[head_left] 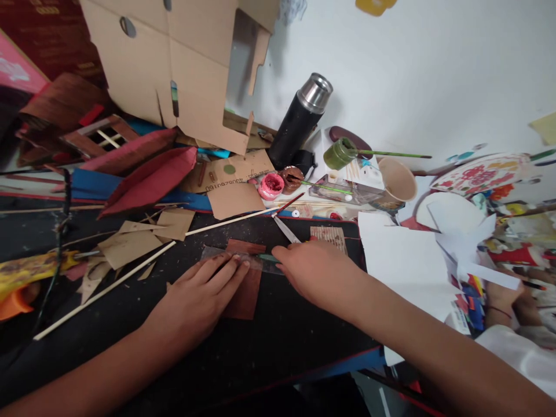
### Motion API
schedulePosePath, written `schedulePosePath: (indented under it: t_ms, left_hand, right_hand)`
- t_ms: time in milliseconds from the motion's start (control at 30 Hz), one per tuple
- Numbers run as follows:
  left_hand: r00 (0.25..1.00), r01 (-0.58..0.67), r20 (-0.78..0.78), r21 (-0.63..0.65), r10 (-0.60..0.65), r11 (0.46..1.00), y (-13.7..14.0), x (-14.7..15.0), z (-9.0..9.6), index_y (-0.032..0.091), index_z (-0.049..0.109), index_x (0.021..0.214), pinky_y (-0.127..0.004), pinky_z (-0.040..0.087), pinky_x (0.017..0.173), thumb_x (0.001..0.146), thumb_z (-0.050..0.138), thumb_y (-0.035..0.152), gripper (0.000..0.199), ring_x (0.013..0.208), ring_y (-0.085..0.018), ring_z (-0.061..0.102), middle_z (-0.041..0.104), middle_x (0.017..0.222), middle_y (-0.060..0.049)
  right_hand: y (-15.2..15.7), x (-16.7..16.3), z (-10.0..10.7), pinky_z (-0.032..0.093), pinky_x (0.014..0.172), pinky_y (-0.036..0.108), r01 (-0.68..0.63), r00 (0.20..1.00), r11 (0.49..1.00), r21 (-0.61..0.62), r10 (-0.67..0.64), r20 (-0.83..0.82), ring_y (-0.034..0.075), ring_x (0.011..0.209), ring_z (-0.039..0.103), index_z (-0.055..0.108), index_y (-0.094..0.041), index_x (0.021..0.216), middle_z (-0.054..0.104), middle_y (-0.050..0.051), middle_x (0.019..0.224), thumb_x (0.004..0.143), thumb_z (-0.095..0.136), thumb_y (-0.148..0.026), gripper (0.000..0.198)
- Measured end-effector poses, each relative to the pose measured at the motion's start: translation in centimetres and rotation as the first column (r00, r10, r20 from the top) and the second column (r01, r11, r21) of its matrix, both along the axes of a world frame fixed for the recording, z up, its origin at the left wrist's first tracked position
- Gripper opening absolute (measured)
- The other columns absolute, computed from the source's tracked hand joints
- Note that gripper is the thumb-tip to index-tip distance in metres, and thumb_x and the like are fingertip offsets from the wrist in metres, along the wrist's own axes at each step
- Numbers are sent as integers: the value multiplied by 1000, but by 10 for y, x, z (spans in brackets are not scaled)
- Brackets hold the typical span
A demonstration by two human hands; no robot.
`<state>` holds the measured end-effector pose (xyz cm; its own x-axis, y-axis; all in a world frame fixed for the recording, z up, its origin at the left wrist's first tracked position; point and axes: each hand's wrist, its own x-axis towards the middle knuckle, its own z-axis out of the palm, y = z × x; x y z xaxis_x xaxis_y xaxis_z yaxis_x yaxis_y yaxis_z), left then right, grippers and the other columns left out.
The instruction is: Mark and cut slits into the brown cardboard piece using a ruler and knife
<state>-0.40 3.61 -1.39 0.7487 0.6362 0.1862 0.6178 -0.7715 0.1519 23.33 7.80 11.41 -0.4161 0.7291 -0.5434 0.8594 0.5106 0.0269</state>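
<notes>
On the black bench (286, 336), the left hand (208, 284), with its grip open and fingers laid flat, presses a clear strip (211, 253) across the brown piece (245, 298), while the right hand (306, 265) has its grip closed around a slim green tool (266, 257) just beside the left hand.

A plain white wall (438, 69) stands behind the black tabletop (299, 341), whose near edge shows blue with a thin red border. Up high I see a yellow decoration (376, 6); a pale yellow patch (545, 128) sits far right. The light is soft, leaving faint shadows on the wall.
</notes>
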Motion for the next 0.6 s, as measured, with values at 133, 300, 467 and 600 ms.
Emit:
schedulePosePath:
  t_ms: [133,300,467,600]
  left_hand:
    - [1000,17,-3,37,-17,999,1,1,2,13,64,144,-45,53,100,87,47,3,60,123,-32,62,74,131,-14]
    - [1000,7,-25,44,-6,999,1,2,1,13,62,146,-46,55,100,88,48,4,60,124,-32,62,73,132,-15]
    - [999,3,-43,53,-1,999,0,2,0,15,63,145,-44,56,99,89,48,6,59,125,-31,62,73,133,-14]
    - [1000,13,-28,58,-11,998,2,3,1,13,61,147,-43,57,99,91,47,6,59,124,-30,63,73,131,-14]
  right_hand:
    - [2,-5,2,47,63,33,-8,999,1000,-8,8,37,26,79,77,69,-16,112,80,13,93,97,57,-8,21]
    - [-1,-9,4,51,66,33,-26,998,1000,1,26,50,26,82,77,69,-15,115,79,13,94,98,54,-7,24]
    - [-12,2,-5,48,61,32,-16,1000,996,92,15,10,26,77,77,69,-18,113,79,10,93,102,56,-16,17]
    - [-18,6,-12,42,56,31,-27,1000,986,162,26,8,24,70,74,69,-19,112,78,9,89,102,57,-16,16]
